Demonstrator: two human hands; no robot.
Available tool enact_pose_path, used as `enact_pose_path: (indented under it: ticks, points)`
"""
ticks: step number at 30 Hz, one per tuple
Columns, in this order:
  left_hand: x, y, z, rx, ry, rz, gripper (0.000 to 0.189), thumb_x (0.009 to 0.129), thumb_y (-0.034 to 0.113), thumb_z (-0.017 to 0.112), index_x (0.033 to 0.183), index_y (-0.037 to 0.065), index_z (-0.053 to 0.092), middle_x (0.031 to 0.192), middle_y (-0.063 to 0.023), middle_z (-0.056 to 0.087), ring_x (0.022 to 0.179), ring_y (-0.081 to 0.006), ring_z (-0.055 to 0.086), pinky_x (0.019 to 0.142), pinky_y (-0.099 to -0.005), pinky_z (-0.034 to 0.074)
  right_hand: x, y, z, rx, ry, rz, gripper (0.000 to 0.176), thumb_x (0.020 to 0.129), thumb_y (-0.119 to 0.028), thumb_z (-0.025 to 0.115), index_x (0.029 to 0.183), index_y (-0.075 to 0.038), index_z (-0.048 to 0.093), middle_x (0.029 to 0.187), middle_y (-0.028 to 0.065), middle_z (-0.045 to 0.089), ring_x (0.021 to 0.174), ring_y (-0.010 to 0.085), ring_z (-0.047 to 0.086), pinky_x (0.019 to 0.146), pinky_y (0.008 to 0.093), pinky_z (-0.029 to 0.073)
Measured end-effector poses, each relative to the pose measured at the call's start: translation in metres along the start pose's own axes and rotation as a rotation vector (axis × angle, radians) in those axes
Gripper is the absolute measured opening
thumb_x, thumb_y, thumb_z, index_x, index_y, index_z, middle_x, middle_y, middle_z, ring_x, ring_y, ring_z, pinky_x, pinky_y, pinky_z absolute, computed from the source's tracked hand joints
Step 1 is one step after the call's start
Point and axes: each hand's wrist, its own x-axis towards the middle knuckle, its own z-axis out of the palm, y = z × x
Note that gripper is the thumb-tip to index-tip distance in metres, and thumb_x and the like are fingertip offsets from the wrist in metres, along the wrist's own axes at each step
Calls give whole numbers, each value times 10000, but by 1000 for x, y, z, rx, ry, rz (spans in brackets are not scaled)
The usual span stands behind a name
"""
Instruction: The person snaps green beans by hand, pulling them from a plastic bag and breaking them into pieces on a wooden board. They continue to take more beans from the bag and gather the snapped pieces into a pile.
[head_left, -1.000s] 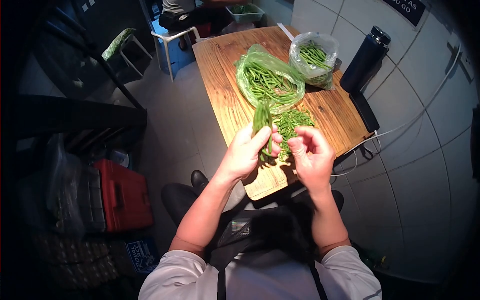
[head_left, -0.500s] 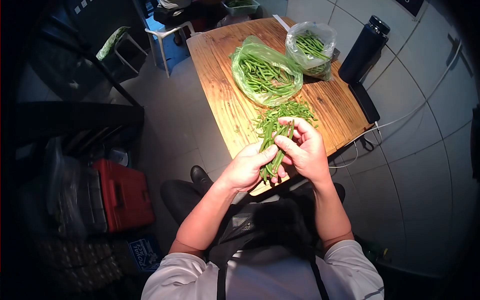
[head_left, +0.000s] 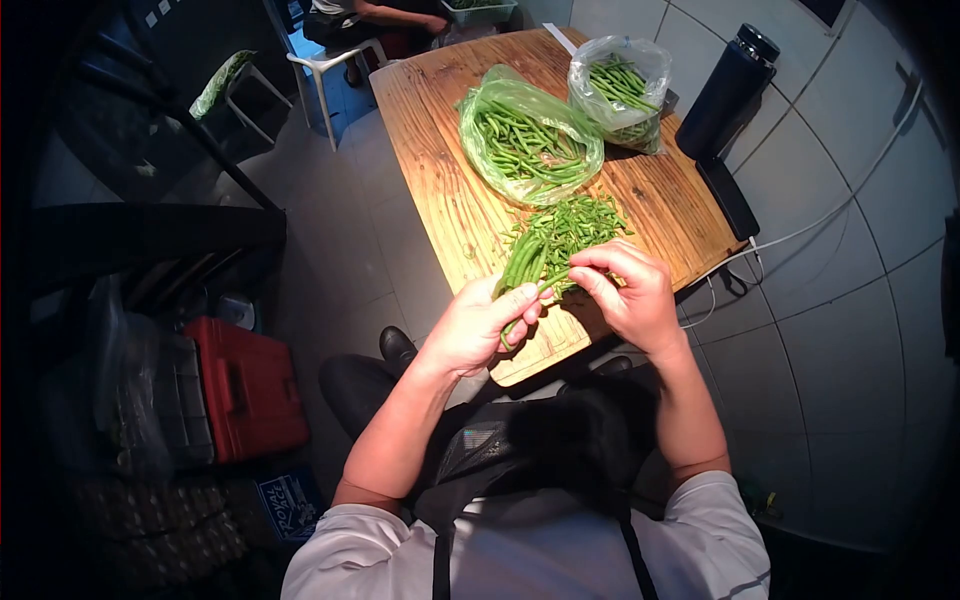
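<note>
Near the front of the wooden table (head_left: 440,150), my left hand (head_left: 485,325) is closed round a bunch of green beans (head_left: 526,262). My right hand (head_left: 630,295) is just to the right, thumb and forefinger pinching the end of one bean that reaches across from my left hand. Behind both hands lies a loose pile of short green bean pieces (head_left: 580,225). Farther back, a green plastic bag (head_left: 535,135) lies open with many whole beans inside. Beside it stands a clear bag (head_left: 620,90) holding more beans.
A dark bottle (head_left: 728,95) and a black power bank (head_left: 728,200) with a white cable stand at the table's right edge, by the tiled wall. A red box (head_left: 250,390) sits on the floor at left. Another person's arm (head_left: 400,17) shows behind the table.
My right hand has moved right, away from the bunch, and now pinches one bean. My left hand has shifted slightly left with the bunch. The other person's arm has come into view.
</note>
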Motion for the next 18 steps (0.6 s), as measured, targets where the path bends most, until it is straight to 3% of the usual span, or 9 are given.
enact_pose_path:
  ticks: [1, 4, 5, 8, 11, 14, 15, 18]
  points:
    - [-1, 1, -2, -2, 10, -3, 245, 1023, 260, 577, 1079, 27, 629, 769, 54, 555, 552, -8, 427, 474, -166, 333, 2, -2, -5, -31, -49, -48, 214, 794, 15, 747, 1001, -12, 704, 961, 123, 672, 840, 259, 659, 748, 319, 517]
    - [-5, 6, -3, 44, 25, -3, 237, 1025, 256, 571, 1072, 32, 632, 762, 56, 548, 554, -3, 423, 472, -164, 329, 14, -2, -20, -306, -145, -316, 276, 729, 13, 720, 1001, -30, 688, 910, 86, 662, 838, 274, 632, 757, 365, 515]
    - [-5, 7, -3, 66, 10, -4, 231, 1028, 247, 563, 1071, 31, 631, 757, 57, 542, 552, 0, 417, 473, -161, 328, 14, -2, -22, -340, -180, -325, 310, 677, -32, 723, 984, -32, 680, 930, 86, 633, 879, 277, 610, 797, 379, 498]
    - [-4, 5, -4, 118, -14, -2, 224, 1030, 235, 555, 1068, 28, 632, 759, 56, 542, 551, -2, 416, 474, -162, 330, 21, -13, -28, -415, -248, -310, 265, 696, -34, 719, 957, -33, 678, 874, 96, 627, 830, 302, 606, 747, 377, 500]
    - [-4, 2, -4, 76, -29, -20, 241, 1028, 242, 562, 1070, 17, 634, 768, 46, 548, 549, -6, 420, 474, -164, 336, 12, -4, -11, -151, -70, -191, 141, 785, -11, 702, 924, -22, 678, 820, 65, 627, 753, 217, 610, 689, 319, 494]
    - [-6, -3, -8, -60, -72, -68, 263, 1024, 248, 572, 1095, 1, 629, 778, 28, 553, 546, -14, 426, 474, -168, 346, -1, -1, 4, 508, 141, 435, 23, 889, -19, 657, 884, -2, 672, 792, 19, 621, 698, 98, 573, 642, 252, 468]
    - [-7, -4, -10, -87, -72, -95, 270, 1023, 249, 573, 1105, -3, 623, 779, 22, 555, 546, -17, 429, 475, -169, 350, 1, 7, 4, 403, 198, 378, 104, 928, -66, 671, 862, 15, 662, 811, -15, 615, 710, 33, 535, 637, 214, 446]
    - [-11, -4, -13, -166, -83, -162, 286, 1023, 248, 575, 1132, -14, 608, 782, 8, 558, 544, -25, 439, 475, -170, 360, 0, 12, 3, 199, 89, 362, 71, 862, -46, 731, 909, -10, 693, 818, 46, 654, 684, 86, 584, 638, 241, 472]
